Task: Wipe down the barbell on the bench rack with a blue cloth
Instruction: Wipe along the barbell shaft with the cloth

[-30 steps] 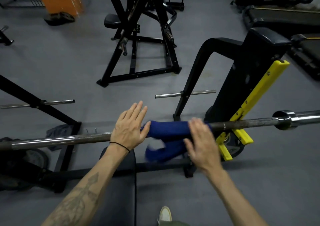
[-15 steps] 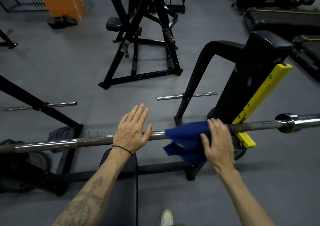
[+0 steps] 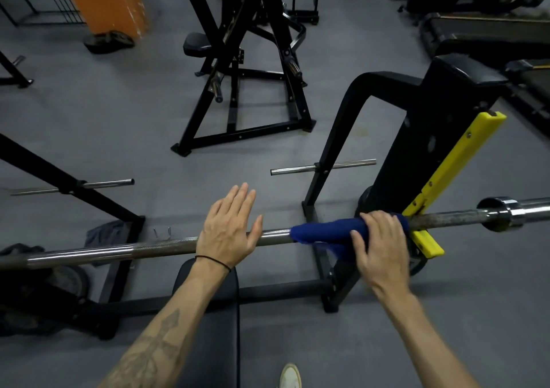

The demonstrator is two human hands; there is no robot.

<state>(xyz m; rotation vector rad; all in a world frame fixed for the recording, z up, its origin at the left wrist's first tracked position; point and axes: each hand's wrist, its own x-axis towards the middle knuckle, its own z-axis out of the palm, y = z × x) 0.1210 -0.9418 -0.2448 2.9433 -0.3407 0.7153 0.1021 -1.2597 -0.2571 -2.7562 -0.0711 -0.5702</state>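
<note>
Right of centre, the cloth (image 3: 324,234) is being gripped around the bar (image 3: 148,250) by the right hand (image 3: 382,247), fingers curled, for wiping; the left hand (image 3: 227,232) is being pressed flat, empty, steadying it.

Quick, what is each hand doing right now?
Left hand: open, flat on the barbell.
Right hand: gripping the blue cloth around the barbell.

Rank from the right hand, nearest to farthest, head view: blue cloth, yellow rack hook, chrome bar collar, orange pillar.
1. blue cloth: under the right hand, on the bar.
2. yellow rack hook: just right of it.
3. chrome bar collar: farther right.
4. orange pillar: far upper left.
</note>
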